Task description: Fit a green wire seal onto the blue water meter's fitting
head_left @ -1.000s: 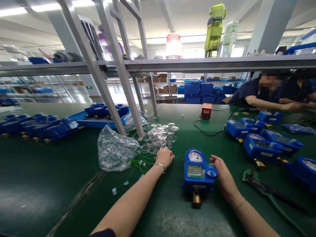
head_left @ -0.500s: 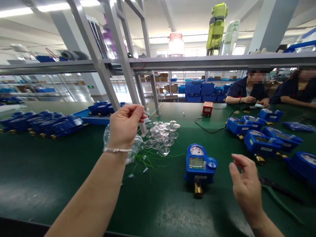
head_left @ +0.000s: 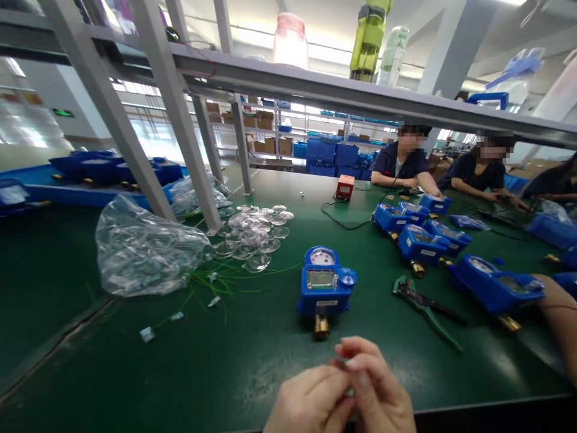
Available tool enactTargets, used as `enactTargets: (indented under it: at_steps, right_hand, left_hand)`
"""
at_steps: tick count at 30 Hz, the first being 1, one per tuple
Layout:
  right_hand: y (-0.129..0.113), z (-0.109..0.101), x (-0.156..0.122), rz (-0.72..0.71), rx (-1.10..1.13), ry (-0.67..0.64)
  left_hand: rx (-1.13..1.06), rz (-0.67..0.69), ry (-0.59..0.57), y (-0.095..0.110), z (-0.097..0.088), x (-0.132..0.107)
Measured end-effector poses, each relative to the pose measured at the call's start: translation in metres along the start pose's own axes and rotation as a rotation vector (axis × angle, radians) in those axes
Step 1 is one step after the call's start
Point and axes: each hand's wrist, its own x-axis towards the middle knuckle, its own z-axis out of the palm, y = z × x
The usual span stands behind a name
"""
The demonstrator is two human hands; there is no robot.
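My left hand [head_left: 311, 397] and my right hand [head_left: 378, 391] meet at the table's near edge, fingertips pinched together. Whatever is between them is tiny and mostly hidden. Just beyond stands a blue water meter [head_left: 325, 300] with a small display, a round dial and a brass fitting pointing at me. Left of it lie green wires [head_left: 225, 279] with small pale tags [head_left: 146, 334], and a clear plastic bag [head_left: 144, 252] of similar tags. Clear round covers [head_left: 256, 234] are heaped behind the wires. Green-handled pliers [head_left: 426, 307] rest on the table to the right.
Several more water meters [head_left: 421, 243] stand at the right; another person's forearm [head_left: 559, 313] reaches in beside the nearest one. A red box [head_left: 345, 187] with a black cable sits farther back. Metal posts [head_left: 175, 120] carry a shelf [head_left: 288, 75]. A blue tray [head_left: 85, 195] holds meters at left.
My left hand has come down and right from above the bag, and my right hand has moved in to meet it. The view has turned right, and another person's forearm now shows.
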Motion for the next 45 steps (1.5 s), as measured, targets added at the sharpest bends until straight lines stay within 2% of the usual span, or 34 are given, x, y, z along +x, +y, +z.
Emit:
enactTargets:
  at_steps: [2, 3, 5, 8, 9, 11, 13, 16, 22, 32, 37, 41, 45]
  right_hand:
    - [-0.012, -0.024, 0.015, -0.026, 0.013, 0.078]
    - [-0.021, -0.035, 0.026, -0.066, -0.062, 0.083]
    - [-0.039, -0.053, 0.052, -0.193, -0.397, 0.004]
    - [-0.052, -0.062, 0.090, -0.376, -0.928, -0.229]
    - [-0.050, -0.062, 0.100, -0.423, -1.044, -0.308]
    - [-0.041, -0.061, 0.112, -0.467, -1.211, -0.442]
    - [-0.029, -0.061, 0.115, -0.490, -1.327, -0.532]
    - [-0.015, -0.063, 0.111, -0.563, -1.429, -0.553]
    - [-0.006, -0.063, 0.107, -0.692, -1.467, -0.540]
    - [0.001, -0.059, 0.109, -0.737, -1.532, -0.595]
    - [0.003, -0.055, 0.110, -0.681, -1.557, -0.705]
    - [0.009, -0.052, 0.108, -0.562, -1.482, -0.754]
    - [0.013, -0.050, 0.106, -0.382, -1.308, -0.749]
  left_hand:
    - [-0.020, -0.085, 0.094, -0.001, -0.008, 0.008]
    - [-0.070, -0.176, 0.166, -0.002, -0.010, 0.012]
    - [-0.345, -0.444, 0.245, -0.007, -0.005, 0.019]
    - [-1.041, -0.894, 0.204, -0.016, 0.024, 0.031]
    - [-1.224, -0.995, 0.230, -0.018, 0.037, 0.036]
    - [-1.426, -1.087, 0.348, -0.022, 0.062, 0.046]
    - [-1.507, -1.082, 0.448, -0.025, 0.080, 0.057]
    - [-1.597, -1.023, 0.470, -0.029, 0.091, 0.070]
    - [-1.611, -0.862, 0.436, -0.036, 0.099, 0.069]
    - [-1.623, -0.863, 0.362, -0.040, 0.100, 0.064]
    - [-1.670, -0.835, 0.361, -0.037, 0.099, 0.065]
    - [-1.733, -0.893, 0.472, -0.035, 0.100, 0.069]
    - [-1.680, -0.986, 0.578, -0.032, 0.103, 0.074]
